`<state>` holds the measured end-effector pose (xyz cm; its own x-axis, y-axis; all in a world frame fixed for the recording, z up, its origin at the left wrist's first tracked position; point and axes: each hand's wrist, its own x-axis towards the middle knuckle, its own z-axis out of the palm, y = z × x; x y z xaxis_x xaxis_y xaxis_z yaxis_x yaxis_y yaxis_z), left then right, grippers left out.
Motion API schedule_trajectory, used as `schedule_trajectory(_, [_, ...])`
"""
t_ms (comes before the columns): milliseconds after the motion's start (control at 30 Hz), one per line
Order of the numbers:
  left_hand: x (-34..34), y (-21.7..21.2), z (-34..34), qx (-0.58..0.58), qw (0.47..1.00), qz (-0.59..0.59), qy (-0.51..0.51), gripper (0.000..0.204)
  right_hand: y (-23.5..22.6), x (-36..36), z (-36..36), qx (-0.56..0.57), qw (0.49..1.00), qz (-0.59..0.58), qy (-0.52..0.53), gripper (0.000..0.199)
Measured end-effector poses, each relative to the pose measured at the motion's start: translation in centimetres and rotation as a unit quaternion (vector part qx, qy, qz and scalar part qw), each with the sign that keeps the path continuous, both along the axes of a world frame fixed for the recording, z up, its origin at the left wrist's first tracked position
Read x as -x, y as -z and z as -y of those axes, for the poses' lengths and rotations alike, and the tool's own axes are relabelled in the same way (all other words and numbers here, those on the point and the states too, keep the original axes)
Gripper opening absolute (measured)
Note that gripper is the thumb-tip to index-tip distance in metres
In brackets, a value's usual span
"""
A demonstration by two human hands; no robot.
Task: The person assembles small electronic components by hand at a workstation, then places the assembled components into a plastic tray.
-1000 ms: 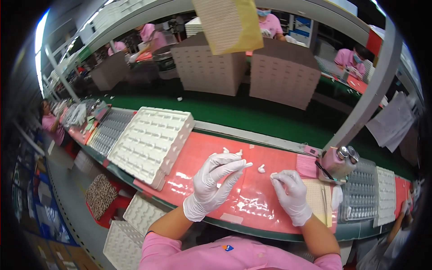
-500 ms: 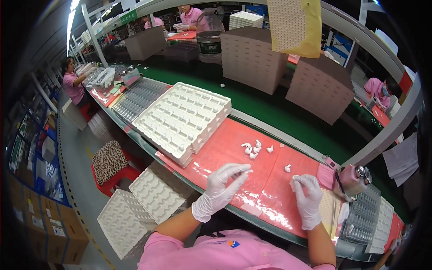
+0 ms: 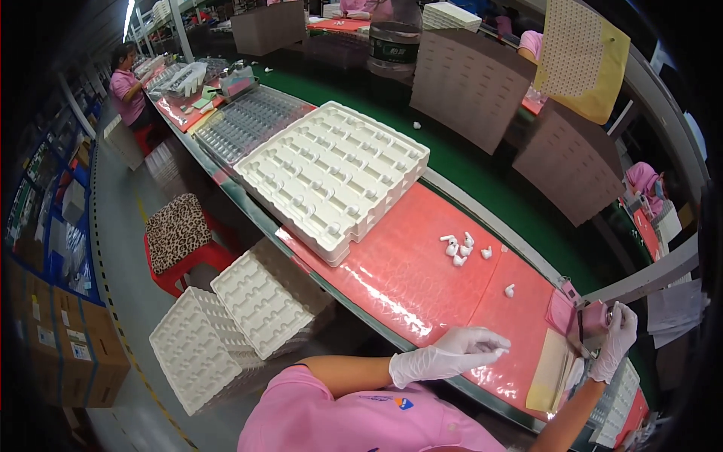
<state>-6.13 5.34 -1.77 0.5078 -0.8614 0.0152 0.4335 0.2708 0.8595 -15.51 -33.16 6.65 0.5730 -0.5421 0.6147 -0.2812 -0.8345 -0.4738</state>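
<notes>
Two gloved hands are seen: left hand [image 3: 449, 355] is held over the red mat [image 3: 422, 264], fingers loosely extended, nothing gripped; white earbud parts [image 3: 458, 247] lie well beyond its fingertips; right hand [image 3: 616, 340] is closed on a pink device [image 3: 593, 319]

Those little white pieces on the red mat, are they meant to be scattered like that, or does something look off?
Mostly a loose cluster of small white pieces lies unsorted on the red mat, with one stray piece apart from it. Another white piece sits alone on the green belt behind the white tray. Nothing looks spilled or broken.
</notes>
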Motion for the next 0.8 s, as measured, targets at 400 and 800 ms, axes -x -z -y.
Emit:
schedule_trajectory(400, [-0.9, 0.3, 0.4, 0.029, 0.996, -0.064, -0.051, 0.037, -1.5, -2.1, -16.9, -0.025, 0.995, 0.034, -0.087, 0.014])
schedule_trajectory(800, [-0.8, 0.0, -0.1, -0.040, 0.998, 0.045, -0.016, 0.053, 4.0, -0.4, -23.5, -0.181, 0.941, -0.136, -0.250, 0.024])
